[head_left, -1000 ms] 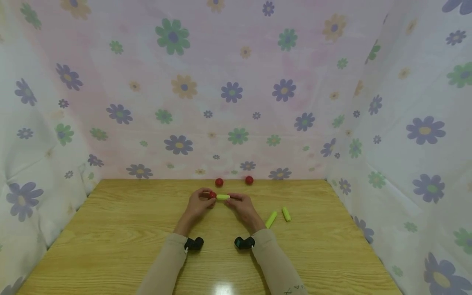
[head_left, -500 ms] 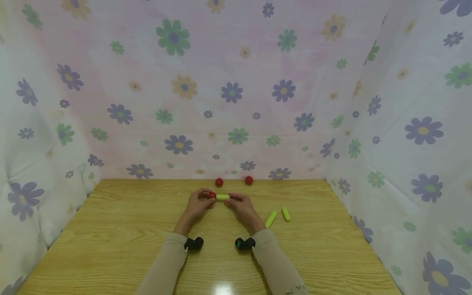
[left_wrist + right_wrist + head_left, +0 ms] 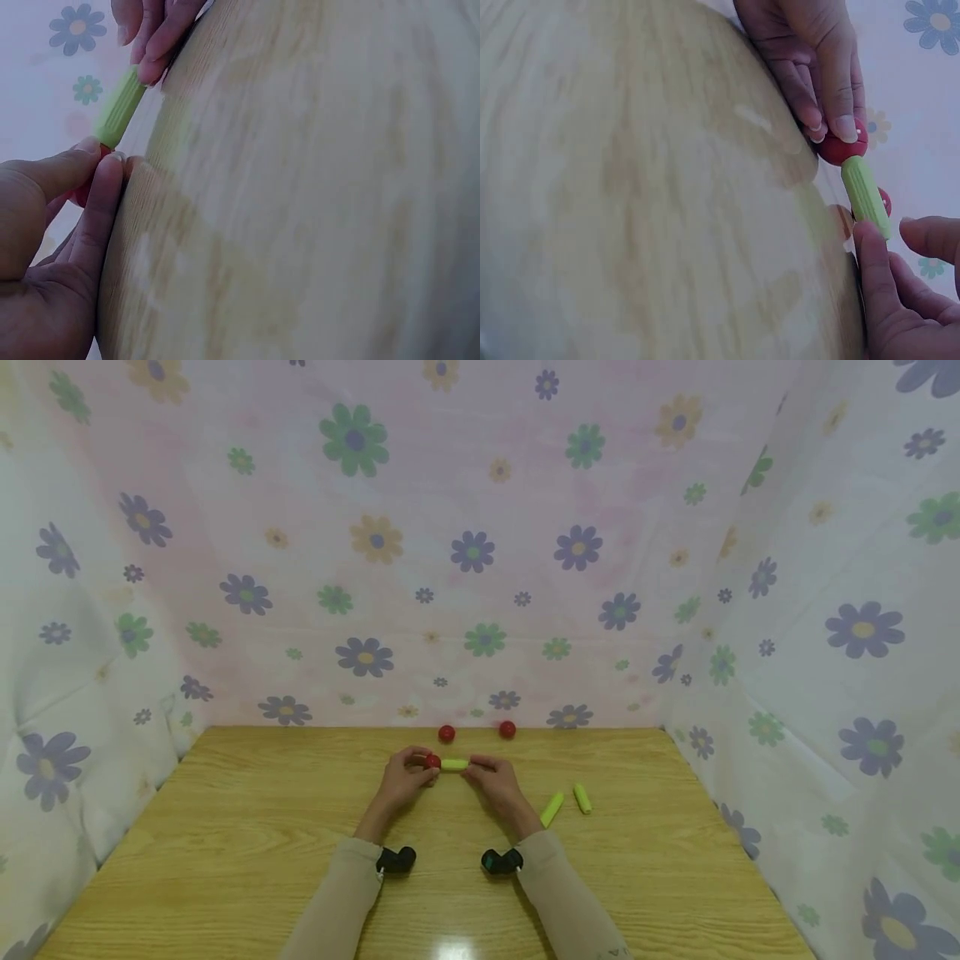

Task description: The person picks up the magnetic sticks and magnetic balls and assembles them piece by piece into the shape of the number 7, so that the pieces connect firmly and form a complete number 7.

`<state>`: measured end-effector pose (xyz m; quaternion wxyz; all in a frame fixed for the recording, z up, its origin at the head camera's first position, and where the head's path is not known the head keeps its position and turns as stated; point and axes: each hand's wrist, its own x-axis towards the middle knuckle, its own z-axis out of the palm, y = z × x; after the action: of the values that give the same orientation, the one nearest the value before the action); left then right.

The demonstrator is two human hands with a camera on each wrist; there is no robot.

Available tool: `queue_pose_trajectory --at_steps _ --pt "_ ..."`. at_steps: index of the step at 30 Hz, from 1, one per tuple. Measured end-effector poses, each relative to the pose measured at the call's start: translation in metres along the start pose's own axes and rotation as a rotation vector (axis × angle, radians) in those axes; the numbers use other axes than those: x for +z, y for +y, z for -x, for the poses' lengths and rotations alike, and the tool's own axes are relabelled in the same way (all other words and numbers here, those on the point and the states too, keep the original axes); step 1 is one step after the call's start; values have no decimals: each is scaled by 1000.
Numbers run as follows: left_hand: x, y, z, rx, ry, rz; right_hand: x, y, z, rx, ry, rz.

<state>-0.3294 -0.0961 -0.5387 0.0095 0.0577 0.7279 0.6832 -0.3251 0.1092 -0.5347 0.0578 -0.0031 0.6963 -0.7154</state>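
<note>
Pinching the red ball [image 3: 432, 762] in our left hand [image 3: 401, 783], we've shifted little, our right hand [image 3: 495, 782] loosely touching the green stick [image 3: 453, 765] against it, thumb clear, so the join seems steady.

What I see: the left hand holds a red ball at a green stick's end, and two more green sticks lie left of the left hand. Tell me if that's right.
The side is wrong: the two other green sticks lie to the right of the right hand, as the head view shows. The left hand does hold a red ball at the end of a green stick.
</note>
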Motion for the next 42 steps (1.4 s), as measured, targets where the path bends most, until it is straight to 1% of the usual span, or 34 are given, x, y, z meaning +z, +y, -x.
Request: queue_pose_trajectory --at_steps 3,6,10,17,18,21,24,28,32,37,39,42 --pt "0 1 2 2 0 -13 -2 -2 3 6 13 61" --pt "1 1 2 6 -1 -10 -6 -3 5 17 12 82" --pt "1 0 2 13 3 -7 -10 -5 5 30 4 77" --pt "1 -1 2 10 14 -8 -26 -8 1 31 33 236" --pt "1 -1 2 10 14 -9 -28 -9 0 33 37 243" --pt "1 -2 1 -2 12 -2 -34 -12 -3 38 51 207" --pt "1 -2 1 1 9 -2 -39 -13 -5 35 69 124" --pt "1 -4 1 8 11 0 -45 -13 -13 24 118 56" --pt "1 -4 1 10 12 4 -52 -12 -23 12 171 52" --pt "2 -4 0 -14 25 5 -61 -14 -33 17 218 71" --pt "3 -4 0 -24 31 7 -63 -15 -36 3 229 60" --pt "4 -3 -1 -28 36 5 -66 -16 -40 -22 240 6"
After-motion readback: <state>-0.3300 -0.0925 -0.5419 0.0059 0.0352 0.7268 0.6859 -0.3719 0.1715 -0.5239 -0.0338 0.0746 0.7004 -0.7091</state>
